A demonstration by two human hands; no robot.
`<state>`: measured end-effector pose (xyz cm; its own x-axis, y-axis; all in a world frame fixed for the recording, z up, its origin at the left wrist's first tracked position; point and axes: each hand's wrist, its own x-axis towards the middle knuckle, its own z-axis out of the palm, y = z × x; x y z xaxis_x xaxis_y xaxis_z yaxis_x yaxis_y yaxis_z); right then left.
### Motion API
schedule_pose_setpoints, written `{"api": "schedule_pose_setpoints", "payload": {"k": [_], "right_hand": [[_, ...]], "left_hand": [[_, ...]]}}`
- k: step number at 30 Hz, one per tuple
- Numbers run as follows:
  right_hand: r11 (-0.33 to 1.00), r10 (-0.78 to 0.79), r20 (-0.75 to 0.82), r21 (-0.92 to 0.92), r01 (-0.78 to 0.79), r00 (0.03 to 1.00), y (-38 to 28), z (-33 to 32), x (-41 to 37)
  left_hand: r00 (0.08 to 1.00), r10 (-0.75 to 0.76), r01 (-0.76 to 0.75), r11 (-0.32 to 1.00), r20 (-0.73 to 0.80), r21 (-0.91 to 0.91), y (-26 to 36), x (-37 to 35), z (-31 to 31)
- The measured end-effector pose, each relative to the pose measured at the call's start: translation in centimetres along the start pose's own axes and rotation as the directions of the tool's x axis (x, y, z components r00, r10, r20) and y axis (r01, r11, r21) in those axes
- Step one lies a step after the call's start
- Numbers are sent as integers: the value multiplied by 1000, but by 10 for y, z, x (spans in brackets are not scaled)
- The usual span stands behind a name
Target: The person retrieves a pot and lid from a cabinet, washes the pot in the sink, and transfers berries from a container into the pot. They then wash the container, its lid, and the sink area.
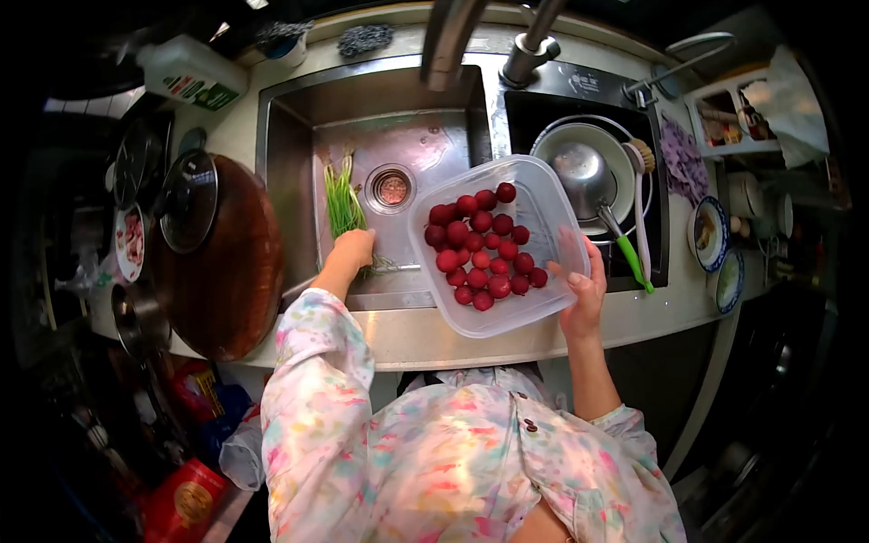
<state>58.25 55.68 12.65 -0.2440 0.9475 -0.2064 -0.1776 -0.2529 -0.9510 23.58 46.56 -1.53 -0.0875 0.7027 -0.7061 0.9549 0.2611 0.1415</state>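
My left hand (351, 253) is closed around the lower end of a bunch of thin scallions (343, 204), whose green stalks lie on the sink floor, left of the drain. With my right hand (584, 294) I grip the right side of a translucent square plastic container (534, 312), thumb at the rim and the other fingers partly hidden behind its wall. Inside are many round, dark red fruits (475, 240), bunched mostly toward the left. The container is tilted toward me, over the right part of the sink and its front edge.
The steel sink (299, 145) has a strainer drain (392, 188). To its right, a second basin holds a white bowl (552, 140), a steel ladle (584, 172) with a green handle and a brush (642, 158). A round wooden board (222, 271) stands left. The faucet (445, 45) hangs overhead.
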Motion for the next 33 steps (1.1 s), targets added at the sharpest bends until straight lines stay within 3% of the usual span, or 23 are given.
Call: {"api": "schedule_pose_setpoints", "payload": {"k": [3,6,7,11,14,15,18,19,20,22,23,24,26,28,29,30,33], "right_hand": [[996,65,22,-69,-63,998,2,-13,2],[990,84,16,-115,-82,996,-3,-13,1],[989,88,18,-118,-86,996,-5,-13,1],[990,77,39,-121,-72,996,-4,-18,3],[993,31,48,-118,-25,998,-6,-17,4],[992,25,55,-124,-18,998,-4,-18,5],[990,9,76,-139,2,997,0,-23,7],[990,5,83,-143,7,997,-1,-22,7],[989,1,89,-147,12,996,-2,-23,7],[989,-2,94,-146,16,996,-3,-22,7],[989,-4,96,-145,18,995,-4,-22,6],[989,-6,96,-148,21,995,-4,-21,6],[988,-14,91,-153,28,996,-6,-20,6],[988,0,100,-154,16,995,-5,-21,7],[988,7,108,-155,10,994,-3,-22,6],[983,9,104,-186,11,995,1,-24,6],[954,40,98,-301,-9,994,3,-29,8]], "left_hand": [[1000,-31,31,996,-3,79,-3,14,17],[997,-50,49,998,54,27,5,5,4],[991,-115,118,992,68,-34,8,4,1],[972,-181,133,948,-148,-289,-16,10,16],[977,-211,131,677,-20,-724,-36,5,14],[979,-204,102,459,7,-882,-32,-6,5],[940,-340,102,251,11,-963,-32,-22,-7],[913,-401,97,396,-76,-913,-28,-30,-15],[827,-410,-33,647,-384,-762,-31,-33,-12],[498,-144,-101,970,-855,-222,-29,-44,-17],[454,-271,-116,926,-849,-358,-28,-50,-19],[480,-395,-270,783,-783,-561,-12,-66,-35],[595,-553,-498,315,-583,-808,28,-103,-70],[600,-482,-577,293,-639,-762,90,-140,-104],[495,-272,-603,577,-825,-552,108,-146,-112],[395,-5,-582,772,-919,-255,122,-148,-118],[364,51,-411,905,-930,-111,159,-148,-129]]}}
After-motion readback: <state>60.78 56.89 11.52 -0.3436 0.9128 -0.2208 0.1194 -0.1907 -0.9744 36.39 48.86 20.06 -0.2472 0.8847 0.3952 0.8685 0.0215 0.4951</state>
